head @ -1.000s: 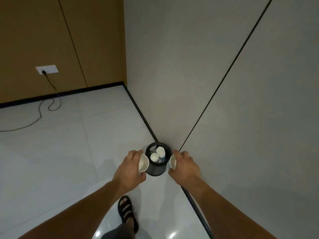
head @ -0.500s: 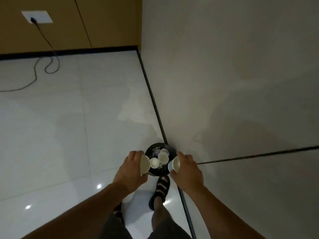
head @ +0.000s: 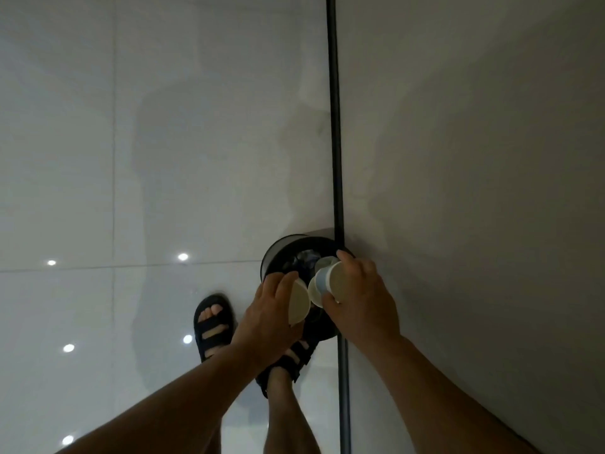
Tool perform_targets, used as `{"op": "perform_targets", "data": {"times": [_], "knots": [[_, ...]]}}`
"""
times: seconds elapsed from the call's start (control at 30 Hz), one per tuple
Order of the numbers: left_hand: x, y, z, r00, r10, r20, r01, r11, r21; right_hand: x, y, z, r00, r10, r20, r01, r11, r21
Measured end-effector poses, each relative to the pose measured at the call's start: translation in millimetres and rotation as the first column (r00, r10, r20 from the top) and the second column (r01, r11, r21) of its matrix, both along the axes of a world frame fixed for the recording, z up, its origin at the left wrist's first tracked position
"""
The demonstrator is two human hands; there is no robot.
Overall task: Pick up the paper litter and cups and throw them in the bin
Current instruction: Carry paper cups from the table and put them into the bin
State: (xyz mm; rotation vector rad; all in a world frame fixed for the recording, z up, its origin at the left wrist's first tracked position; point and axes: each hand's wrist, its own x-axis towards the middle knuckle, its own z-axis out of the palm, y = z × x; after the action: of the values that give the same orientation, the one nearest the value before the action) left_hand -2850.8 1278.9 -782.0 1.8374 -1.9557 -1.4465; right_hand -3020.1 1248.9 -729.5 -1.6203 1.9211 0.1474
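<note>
Grips with the left hand (head: 270, 314) a pale paper cup (head: 298, 303), curling the fingers over its side and turning its open mouth to 3 o'clock. Grips with the right hand (head: 361, 298) a second cup (head: 329, 283), wrapping thumb and fingers round it, mouth to 9 o'clock, with a pale blue band just behind the rim. Holds the two rims mouth to mouth, very close; cannot tell if really touching. Keeps both cups over the near part of a round black bin (head: 275, 253).

Inside the bin, at 12 o'clock of the second cup: a third cup (head: 322, 262), white, and beside it at 9 o'clock some crumpled litter (head: 304, 257) with a bit of blue, too dark to tell more.

At 3 o'clock of the bin, touching it: a dark skirting strip (head: 335, 126), running from 12 to 6 o'clock. At 3 o'clock of the strip: a plain grey wall (head: 474, 158).

At 7 o'clock of the bin: a black sandal (head: 212, 326) on a bare foot, flat on glossy white floor tiles (head: 82, 158). At 6 o'clock of the bin: a second sandal (head: 296, 358), half hidden under the left forearm, just beside the bin's base.

At 9 o'clock of the bin, on the tiles: small bright light spots (head: 182, 256), reflected.
</note>
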Motion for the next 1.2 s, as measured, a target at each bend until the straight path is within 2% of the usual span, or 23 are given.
{"op": "perform_targets", "data": {"times": [0.2,0.33,0.4,0.57,0.67,0.8,0.87,1.0,1.2], "knots": [[-15.3,18.0,-55.3,0.998,-0.055,0.014,0.055,0.998,0.014,-4.8,15.1,-54.9,0.998,0.064,-0.027,-0.061,0.994,0.088],[-22.8,16.5,-63.8,0.978,-0.153,0.138,0.170,0.978,-0.117,-21.2,19.3,-64.3,0.993,0.061,-0.101,-0.048,0.992,0.118],[-22.4,10.9,-68.3,0.971,-0.129,0.203,0.161,0.976,-0.146,-27.9,19.8,-66.9,0.990,0.065,-0.128,-0.050,0.992,0.117],[-19.1,-7.9,-79.2,0.958,-0.098,0.270,0.166,0.956,-0.242,-28.3,25.1,-76.7,0.996,0.070,-0.062,-0.065,0.995,0.077],[-23.3,-13.4,-83.2,0.946,-0.124,0.301,0.198,0.952,-0.232,-22.0,31.3,-85.5,0.996,0.086,0.003,-0.086,0.996,0.036],[-16.0,-1.7,-97.2,0.859,-0.326,0.395,0.419,0.891,-0.175,-17.7,39.5,-98.7,0.994,0.109,0.005,-0.109,0.993,0.052],[-10.5,1.8,-104.8,0.830,-0.365,0.423,0.476,0.857,-0.195,-18.0,40.2,-105.4,0.990,0.134,-0.033,-0.133,0.990,0.045],[-11.1,-0.3,-112.5,0.819,-0.373,0.436,0.489,0.851,-0.192,-17.7,40.6,-115.5,0.975,0.187,-0.121,-0.180,0.981,0.067],[-3.0,-5.9,-106.9,0.802,-0.417,0.428,0.524,0.835,-0.167,-17.7,39.2,-110.3,0.971,0.183,-0.153,-0.166,0.979,0.114]]}}
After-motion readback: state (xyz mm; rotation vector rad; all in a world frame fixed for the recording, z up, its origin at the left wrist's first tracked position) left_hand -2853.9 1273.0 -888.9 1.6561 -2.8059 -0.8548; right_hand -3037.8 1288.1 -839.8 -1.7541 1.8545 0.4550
